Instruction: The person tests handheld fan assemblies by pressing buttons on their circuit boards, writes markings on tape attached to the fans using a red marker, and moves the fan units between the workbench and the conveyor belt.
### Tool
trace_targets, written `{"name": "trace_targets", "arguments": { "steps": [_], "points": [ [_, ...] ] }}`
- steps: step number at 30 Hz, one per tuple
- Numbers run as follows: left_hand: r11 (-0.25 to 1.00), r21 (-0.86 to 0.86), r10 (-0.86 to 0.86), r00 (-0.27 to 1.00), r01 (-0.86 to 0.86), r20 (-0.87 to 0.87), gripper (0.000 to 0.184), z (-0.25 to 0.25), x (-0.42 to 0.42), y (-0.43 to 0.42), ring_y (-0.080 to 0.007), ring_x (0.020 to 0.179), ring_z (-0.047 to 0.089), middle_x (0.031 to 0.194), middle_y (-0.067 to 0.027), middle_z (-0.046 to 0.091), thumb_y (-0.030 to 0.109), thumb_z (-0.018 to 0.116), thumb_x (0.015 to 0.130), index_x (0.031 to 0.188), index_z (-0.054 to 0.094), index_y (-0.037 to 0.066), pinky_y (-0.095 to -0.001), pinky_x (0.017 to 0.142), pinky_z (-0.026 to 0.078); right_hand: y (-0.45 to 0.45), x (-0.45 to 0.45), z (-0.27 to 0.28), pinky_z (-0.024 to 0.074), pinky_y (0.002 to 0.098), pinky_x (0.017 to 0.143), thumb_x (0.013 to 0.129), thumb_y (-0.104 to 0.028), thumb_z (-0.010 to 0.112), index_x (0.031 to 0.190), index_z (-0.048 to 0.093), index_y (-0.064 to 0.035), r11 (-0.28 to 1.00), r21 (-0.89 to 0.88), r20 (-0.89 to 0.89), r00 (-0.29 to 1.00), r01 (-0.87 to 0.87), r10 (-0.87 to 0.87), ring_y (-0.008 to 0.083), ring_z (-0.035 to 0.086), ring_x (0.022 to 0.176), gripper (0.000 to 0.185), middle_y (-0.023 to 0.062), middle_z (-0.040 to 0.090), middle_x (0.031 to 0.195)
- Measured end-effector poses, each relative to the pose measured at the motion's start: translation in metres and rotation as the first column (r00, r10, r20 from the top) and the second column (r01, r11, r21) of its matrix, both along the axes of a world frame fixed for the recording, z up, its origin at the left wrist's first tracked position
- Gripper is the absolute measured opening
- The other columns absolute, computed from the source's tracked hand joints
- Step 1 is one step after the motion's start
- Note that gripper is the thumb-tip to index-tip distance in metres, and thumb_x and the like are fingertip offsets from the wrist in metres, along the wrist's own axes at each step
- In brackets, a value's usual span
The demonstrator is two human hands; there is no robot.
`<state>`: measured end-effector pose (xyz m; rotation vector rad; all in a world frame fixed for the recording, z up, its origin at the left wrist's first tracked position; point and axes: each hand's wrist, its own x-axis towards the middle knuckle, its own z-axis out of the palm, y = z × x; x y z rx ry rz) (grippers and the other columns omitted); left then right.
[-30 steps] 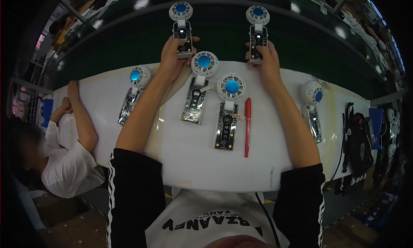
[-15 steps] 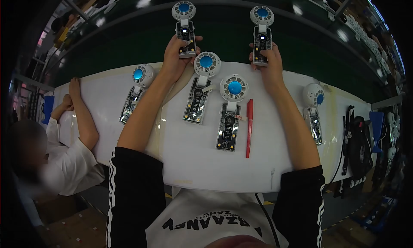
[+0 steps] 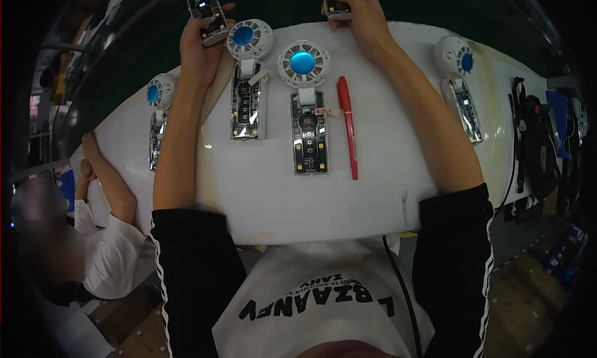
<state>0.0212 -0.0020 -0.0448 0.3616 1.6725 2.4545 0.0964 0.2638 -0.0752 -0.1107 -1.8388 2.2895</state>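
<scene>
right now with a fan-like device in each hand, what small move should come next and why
I'd probably lower the left hand first, toward the dark green surface: it holds a fan-like device out past the far edge of the white table, and the right hand holds another, so setting one down at a time seems steadier.

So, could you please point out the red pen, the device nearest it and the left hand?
Red pen [image 3: 349, 129], head view: barrel.
Device [image 3: 308, 120], head view: dark panel.
Left hand [image 3: 194, 49], head view: near thumb base.

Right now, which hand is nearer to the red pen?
Right: the right hand is almost straight beyond the red pen; the left hand is farther off, beyond it and leftward.
</scene>
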Motion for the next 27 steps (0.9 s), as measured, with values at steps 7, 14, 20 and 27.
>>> {"name": "trace_targets", "arguments": {
  "steps": [7, 14, 20, 27],
  "points": [
    [1.0, -0.003, -0.019, 1.0, 0.019, 0.01, 0.043, -0.001, -0.005, -0.007, -0.0256, 0.095, 0.057, 0.117, -0.0222, 0.051, 0.016, 0.038, 0.083, 0.121, 0.041, -0.005, -0.0374, 0.086, 0.048, 0.004, 0.027, -0.034, 0.0465, 0.0315, 0.058, 0.081, -0.008, 0.046, 0.113, 0.043, -0.0052, 0.992, 0.091, 0.021, 0.995, 0.092, -0.094, 0.0196, 0.057, 0.074, 0.032, 0.0116, 0.059, 0.095],
    [0.99, 0.131, -0.028, 0.984, 0.051, -0.177, 0.047, 0.055, 0.012, -0.002, -0.0305, 0.093, 0.055, 0.116, -0.0215, 0.051, 0.024, 0.05, 0.081, 0.119, 0.042, -0.001, -0.0464, 0.087, 0.043, 0.01, 0.04, -0.041, 0.0467, 0.0314, 0.059, 0.081, -0.007, 0.047, 0.112, 0.044, -0.0054, 0.97, 0.176, -0.018, 0.986, 0.166, -0.165, 0.0199, 0.058, 0.074, 0.031, 0.0111, 0.059, 0.094],
    [0.979, -0.2, -0.022, 0.942, -0.049, -0.335, 0.027, 0.127, 0.028, 0.028, -0.0211, 0.071, 0.053, 0.078, -0.0091, 0.053, 0.022, 0.059, 0.078, 0.092, 0.056, -0.001, -0.0368, 0.071, 0.044, 0.016, 0.055, -0.034, 0.0468, 0.0313, 0.059, 0.08, -0.006, 0.048, 0.111, 0.046, -0.0056, 0.93, 0.3, -0.067, 0.977, 0.212, -0.201, 0.0202, 0.058, 0.074, 0.031, 0.0107, 0.059, 0.093],
    [0.977, -0.162, -0.197, 0.887, 0.14, -0.417, 0.016, 0.243, 0.018, -0.061, -0.018, 0.066, 0.056, 0.067, -0.008, 0.055, 0.017, 0.056, 0.079, 0.079, 0.059, 0.002, -0.0309, 0.067, 0.046, 0.031, 0.066, -0.038, 0.047, 0.0312, 0.059, 0.08, -0.006, 0.049, 0.11, 0.047, -0.0059, 0.852, 0.453, -0.112, 0.965, 0.262, -0.238, 0.0205, 0.058, 0.074, 0.03, 0.0103, 0.059, 0.092]
  ]
}}
